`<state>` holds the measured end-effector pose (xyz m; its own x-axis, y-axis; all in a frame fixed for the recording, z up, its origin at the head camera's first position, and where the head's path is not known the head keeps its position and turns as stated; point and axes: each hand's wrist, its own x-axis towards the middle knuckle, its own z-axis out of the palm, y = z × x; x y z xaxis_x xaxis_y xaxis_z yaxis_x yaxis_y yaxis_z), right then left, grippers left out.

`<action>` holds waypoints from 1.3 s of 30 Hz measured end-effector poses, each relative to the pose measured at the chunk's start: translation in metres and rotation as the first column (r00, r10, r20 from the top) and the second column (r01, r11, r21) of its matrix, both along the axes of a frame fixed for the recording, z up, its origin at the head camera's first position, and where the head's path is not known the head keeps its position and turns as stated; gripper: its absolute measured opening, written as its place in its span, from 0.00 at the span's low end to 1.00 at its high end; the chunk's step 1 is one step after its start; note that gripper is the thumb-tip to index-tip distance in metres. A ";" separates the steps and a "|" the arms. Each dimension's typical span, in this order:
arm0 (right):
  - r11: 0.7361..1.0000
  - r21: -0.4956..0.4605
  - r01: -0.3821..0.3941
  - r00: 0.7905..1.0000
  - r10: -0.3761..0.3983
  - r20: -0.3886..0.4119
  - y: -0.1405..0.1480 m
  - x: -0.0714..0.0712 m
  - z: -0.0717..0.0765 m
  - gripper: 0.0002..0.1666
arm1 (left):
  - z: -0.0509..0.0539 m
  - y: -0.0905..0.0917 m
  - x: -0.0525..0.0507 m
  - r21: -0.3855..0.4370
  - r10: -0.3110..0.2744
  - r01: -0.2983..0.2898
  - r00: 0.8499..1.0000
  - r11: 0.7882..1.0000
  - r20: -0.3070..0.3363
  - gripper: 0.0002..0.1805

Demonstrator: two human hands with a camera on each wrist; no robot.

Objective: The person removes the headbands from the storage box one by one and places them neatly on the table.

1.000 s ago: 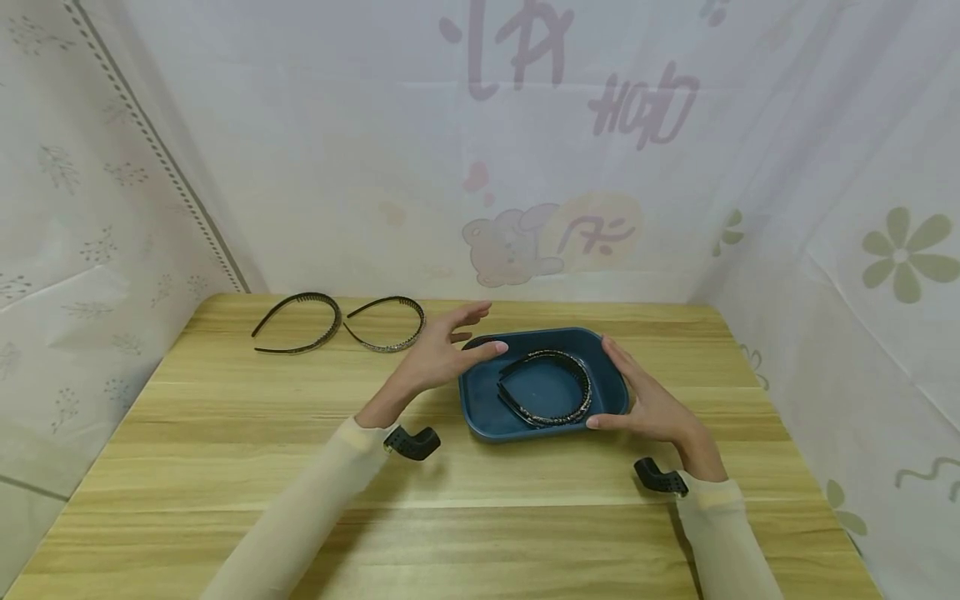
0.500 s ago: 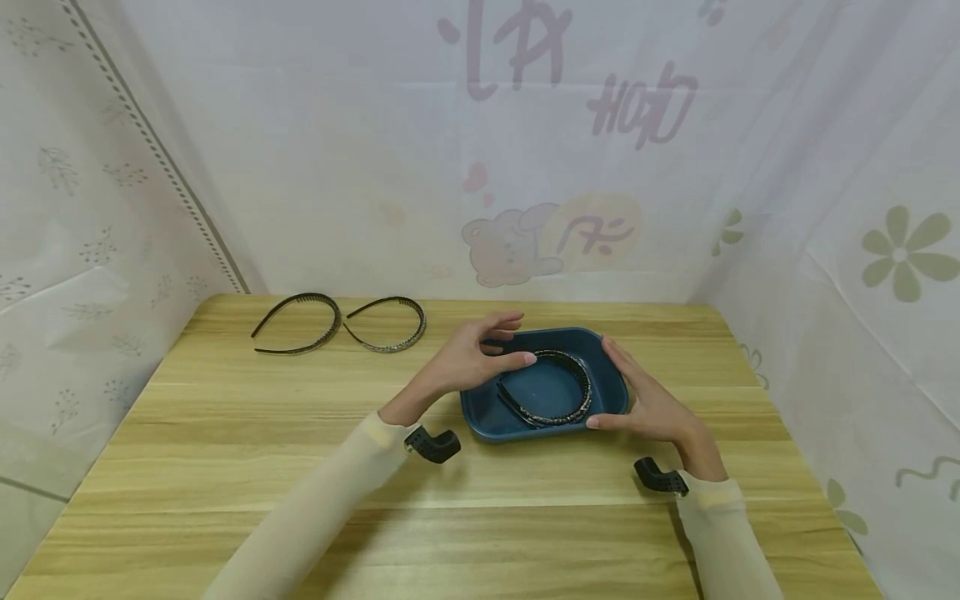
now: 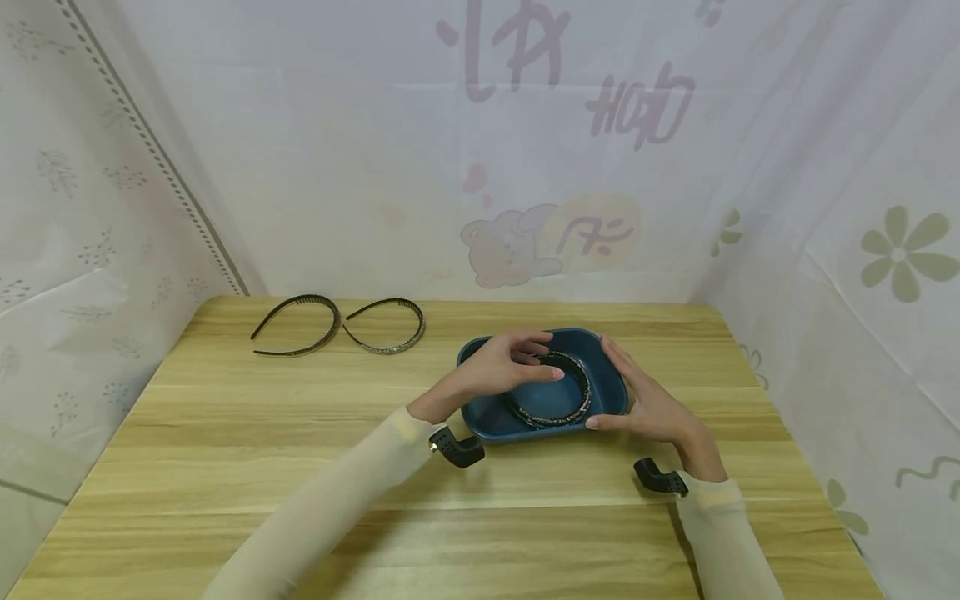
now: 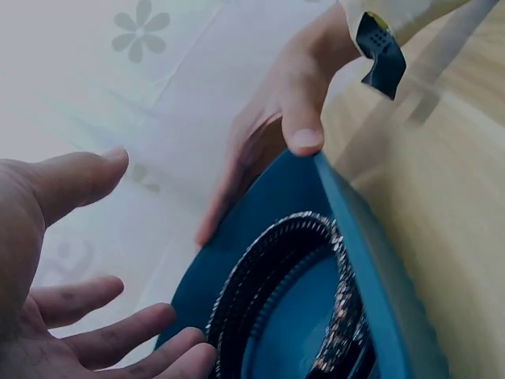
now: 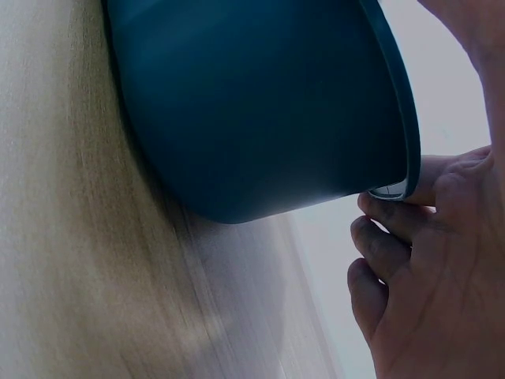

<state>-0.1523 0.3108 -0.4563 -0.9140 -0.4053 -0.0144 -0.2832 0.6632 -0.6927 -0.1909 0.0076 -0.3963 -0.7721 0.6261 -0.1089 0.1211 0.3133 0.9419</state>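
A blue plastic tub [image 3: 491,435] sits on the wooden table. Inside it lie black headbands [image 3: 587,398] with glittery bands and comb teeth, nested together; their exact number is hard to tell. My left hand [image 3: 504,365] is over the tub's left part, fingers spread and holding nothing, above the headbands and apart from them in the left wrist view. My right hand [image 3: 651,406] grips the tub's right end, thumb on the near rim and fingers at the far corner. In the right wrist view the fingers [image 5: 379,245] bend near the rim.
Two more headbands lie at the back left of the table: a dark one [image 3: 335,321] and one with a glittery band [image 3: 405,344]. A patterned white cloth [image 3: 360,167] hangs behind the table and along both sides.
My left hand has moved right, from the tub's left edge to over the headbands inside. The right hand, the tub and the headbands have stayed in place.
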 end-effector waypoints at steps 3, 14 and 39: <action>1.000 -0.003 0.004 1.000 -0.004 0.004 0.000 0.001 0.000 0.75 | -0.001 0.006 0.001 -0.014 0.005 -0.005 0.999 1.000 0.044 0.38; 1.000 -0.010 -0.003 1.000 0.003 -0.002 0.000 0.000 0.000 0.75 | -0.014 0.026 0.000 -0.001 0.060 -0.062 0.975 0.998 0.212 0.36; 1.000 -0.010 -0.012 1.000 0.012 -0.006 0.000 0.000 0.001 0.75 | -0.037 0.065 0.008 -0.056 0.161 -0.151 0.927 0.987 0.339 0.26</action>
<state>-0.1520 0.3104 -0.4558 -0.9090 -0.4167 -0.0049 -0.2955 0.6528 -0.6975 -0.1826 0.0731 -0.4332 -0.7731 0.4934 -0.3986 -0.2583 0.3292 0.9083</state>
